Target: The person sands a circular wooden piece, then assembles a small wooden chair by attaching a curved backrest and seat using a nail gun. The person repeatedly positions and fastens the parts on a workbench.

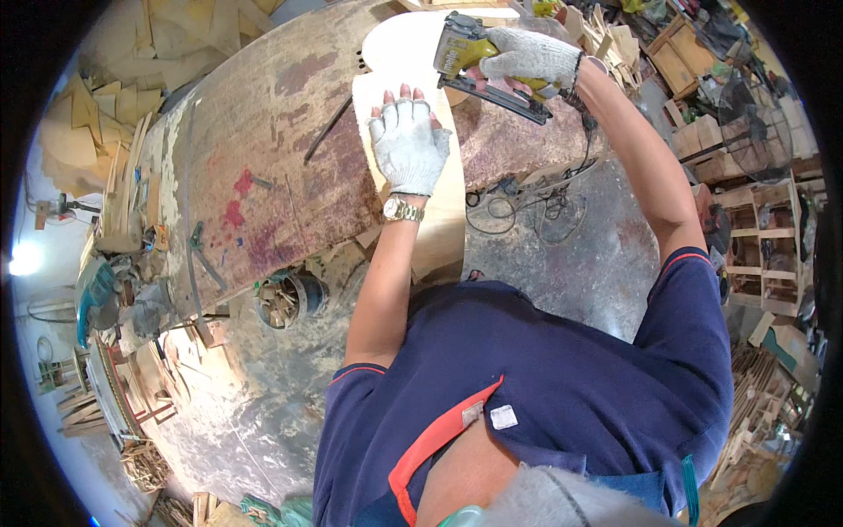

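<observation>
My left hand (409,147), in a white knit glove with bare fingertips, lies flat with fingers spread on a long pale wooden board (446,211). My right hand (529,58), in a similar glove, is wrapped around the handle of a black and yellow-green nail gun (461,51). The gun's nose is at the right edge of a brightly lit white panel (397,44) at the far end of the board. Glare hides where the two pieces meet. The board rests on a worn, paint-stained workbench (281,136) and reaches over its near edge toward me.
A thin dark rod (328,129) lies on the bench left of my left hand. A black hose (500,209) coils on the floor below the nail gun. A bucket of wood scraps (307,294) stands by the near bench edge. Wooden shelving (762,246) is at right.
</observation>
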{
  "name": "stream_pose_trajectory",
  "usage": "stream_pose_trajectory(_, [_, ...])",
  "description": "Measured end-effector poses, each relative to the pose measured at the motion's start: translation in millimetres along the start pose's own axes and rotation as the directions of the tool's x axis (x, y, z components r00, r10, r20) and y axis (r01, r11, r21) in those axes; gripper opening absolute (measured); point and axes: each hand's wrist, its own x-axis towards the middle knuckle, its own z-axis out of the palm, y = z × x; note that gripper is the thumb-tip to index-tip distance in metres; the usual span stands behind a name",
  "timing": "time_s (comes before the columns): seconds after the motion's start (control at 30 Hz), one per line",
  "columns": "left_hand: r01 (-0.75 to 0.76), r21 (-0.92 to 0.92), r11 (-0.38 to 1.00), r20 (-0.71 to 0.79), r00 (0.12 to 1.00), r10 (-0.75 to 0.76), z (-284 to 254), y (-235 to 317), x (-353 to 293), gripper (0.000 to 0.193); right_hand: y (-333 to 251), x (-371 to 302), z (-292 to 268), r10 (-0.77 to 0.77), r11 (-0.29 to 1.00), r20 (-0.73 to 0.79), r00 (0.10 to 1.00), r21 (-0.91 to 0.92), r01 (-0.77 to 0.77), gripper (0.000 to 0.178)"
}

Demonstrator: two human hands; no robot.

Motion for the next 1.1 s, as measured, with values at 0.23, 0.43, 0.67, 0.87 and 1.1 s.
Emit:
stream_pose_trajectory(0.23, [0.015,-0.015,1.0,0.02,1.0,-0.015,2,0,-1,0.049,-12,11,-1,0.069,0.971,0.02,0.997,-0.229,-0.063,0.037])
stream_pose_trajectory(0.43, [0.004,0.001,1.0,0.064,0.998,-0.004,1,-1,-1,0.058,-14,-1,4,0.139,0.963,0.042,0.989,-0.24,-0.125,0.034])
stream_pose_trajectory(0.67, [-0.005,-0.019,1.0,0.088,0.996,0.007,-2,-2,-2,0.067,-11,-7,11,0.089,0.97,0.038,0.995,-0.232,-0.078,0.029])
stream_pose_trajectory(0.87, [-0.024,-0.036,0.999,0.074,0.997,0.027,1,-3,-1,0.066,-28,-17,15,0.142,0.948,0.06,0.988,-0.297,-0.118,0.025])
stream_pose_trajectory(1.1, [-0.001,-0.013,1.0,0.095,0.995,0.002,-6,0,-1,0.062,-19,-14,24,-0.024,0.821,0.064,0.998,-0.568,0.056,0.04])
